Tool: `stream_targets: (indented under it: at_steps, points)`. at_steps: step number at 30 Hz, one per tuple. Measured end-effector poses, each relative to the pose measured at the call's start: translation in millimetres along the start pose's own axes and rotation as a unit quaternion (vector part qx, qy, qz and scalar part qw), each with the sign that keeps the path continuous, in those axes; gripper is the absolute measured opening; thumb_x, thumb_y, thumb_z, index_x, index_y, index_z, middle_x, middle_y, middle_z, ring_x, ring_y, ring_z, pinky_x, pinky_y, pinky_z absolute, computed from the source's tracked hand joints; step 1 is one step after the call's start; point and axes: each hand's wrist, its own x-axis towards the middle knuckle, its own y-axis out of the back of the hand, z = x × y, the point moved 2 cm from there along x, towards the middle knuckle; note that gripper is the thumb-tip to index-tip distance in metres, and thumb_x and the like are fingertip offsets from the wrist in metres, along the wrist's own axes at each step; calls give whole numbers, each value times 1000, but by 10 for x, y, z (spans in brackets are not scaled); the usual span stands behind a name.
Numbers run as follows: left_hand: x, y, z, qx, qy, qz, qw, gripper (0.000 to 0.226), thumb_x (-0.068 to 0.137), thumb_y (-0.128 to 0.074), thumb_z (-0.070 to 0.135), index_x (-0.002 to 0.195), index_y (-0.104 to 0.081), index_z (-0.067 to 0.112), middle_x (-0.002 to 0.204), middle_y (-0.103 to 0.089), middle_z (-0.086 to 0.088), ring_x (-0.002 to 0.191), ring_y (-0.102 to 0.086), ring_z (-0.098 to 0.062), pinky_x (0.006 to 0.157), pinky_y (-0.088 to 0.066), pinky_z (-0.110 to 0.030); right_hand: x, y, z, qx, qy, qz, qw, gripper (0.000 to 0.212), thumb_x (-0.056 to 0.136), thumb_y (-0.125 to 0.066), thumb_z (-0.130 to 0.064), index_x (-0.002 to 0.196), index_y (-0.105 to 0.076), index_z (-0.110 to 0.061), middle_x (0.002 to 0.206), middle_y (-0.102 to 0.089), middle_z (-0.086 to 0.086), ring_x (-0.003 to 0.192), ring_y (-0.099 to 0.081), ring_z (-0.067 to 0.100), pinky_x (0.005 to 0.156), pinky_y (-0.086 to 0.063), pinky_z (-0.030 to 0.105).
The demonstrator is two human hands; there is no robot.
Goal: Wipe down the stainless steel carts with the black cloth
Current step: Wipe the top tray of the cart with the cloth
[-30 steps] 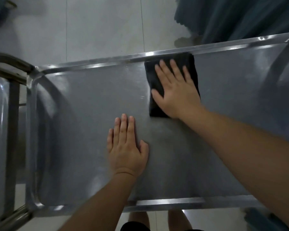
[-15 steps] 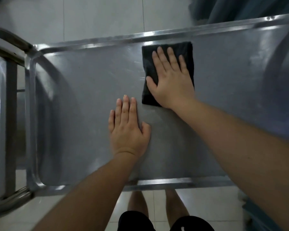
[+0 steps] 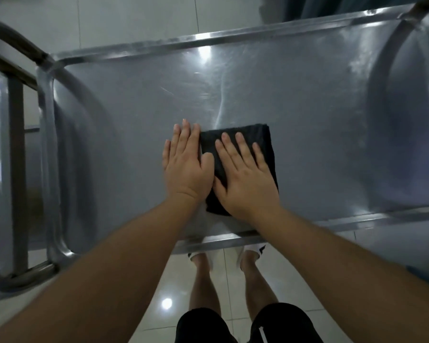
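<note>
The stainless steel cart top (image 3: 124, 134) fills the middle of the view, with a raised rim all round. A folded black cloth (image 3: 264, 132) lies flat on it near the front edge. My right hand (image 3: 245, 179) presses flat on the cloth, fingers spread, covering most of it. My left hand (image 3: 186, 167) lies flat on the bare steel just left of the cloth, its thumb touching the cloth's edge. Faint wipe streaks show on the steel beyond the cloth.
A second steel cart (image 3: 0, 120) stands against the left end, with a tubular handle (image 3: 13, 38) between them. Dark teal fabric (image 3: 332, 6) hangs beyond the far right corner. My legs and white shoes (image 3: 254, 248) stand on glossy tiles under the near rim.
My right hand has dragged the cloth from the far rim back toward the near edge, ending beside my left hand. The view has tipped down, showing more floor and legs.
</note>
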Motion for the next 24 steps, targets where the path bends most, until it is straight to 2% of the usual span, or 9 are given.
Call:
stream_targets:
  at_steps: [6,9,11,12,14,16,18,22,24]
  points:
    - [15,262,-28,-21,-26,-101,994,62,111,-39,26,169,-19,20,178,-4,1,162,5,-13,129,8,-32,-618,0,-247,35,20,-73,997,99,94,-25,-84,166,-8,-18,174,1,0,160,9,21,128,-4,52]
    - [-125,421,-69,3,-59,-98,993,58,113,-39,30,168,-23,19,177,-10,-1,163,-2,-16,128,2,-31,-877,24,-276,40,56,-128,989,119,82,-28,-96,166,0,-17,174,8,0,159,14,23,125,0,51]
    - [-293,513,-129,4,-50,-97,994,56,114,-36,36,167,-27,20,176,-14,0,162,-6,-15,128,-2,-32,-1016,33,-257,9,96,-175,980,124,80,-32,-97,165,7,-15,173,14,2,158,19,25,125,6,50]
    - [-390,551,-164,1,-44,-103,994,56,114,-34,38,167,-28,21,176,-15,0,162,-8,-15,128,-4,-33,-1067,38,-244,-16,118,-187,975,120,84,-40,-88,164,10,-15,172,17,3,157,21,27,126,9,50]
    - [-594,612,-251,-2,-38,-118,992,56,114,-34,39,166,-30,21,176,-17,1,162,-9,-14,130,-8,-37,-1136,44,-245,-49,130,-196,971,109,92,-58,-50,163,15,-15,171,22,4,156,24,29,127,10,51]
    - [-803,677,-347,-2,-37,-130,991,55,113,-35,40,166,-30,22,175,-19,2,162,-10,-14,131,-10,-40,-1169,82,-291,-42,117,-179,976,95,95,-54,-21,164,10,-15,171,17,3,157,20,29,126,7,50]
    - [-997,741,-443,3,-41,-141,989,56,113,-35,42,166,-29,24,175,-19,4,161,-10,-13,130,-10,-39,-1219,106,-336,-33,111,-177,977,84,98,-46,-15,163,7,-16,170,13,2,156,18,30,125,8,48]
    - [-1319,863,-590,26,-58,-163,984,59,112,-31,47,167,-24,28,176,-15,7,161,-7,-10,128,-7,-36,-1382,157,-402,-38,78,-228,970,86,103,-48,-13,159,16,-23,169,18,-2,148,33,20,118,21,39]
    - [-1450,922,-642,36,-62,-174,982,60,111,-32,50,167,-22,29,176,-14,7,161,-8,-12,128,-10,-39,-1429,236,-492,-28,46,-243,969,82,103,-48,-9,164,4,-23,172,9,-3,154,23,19,122,16,35]
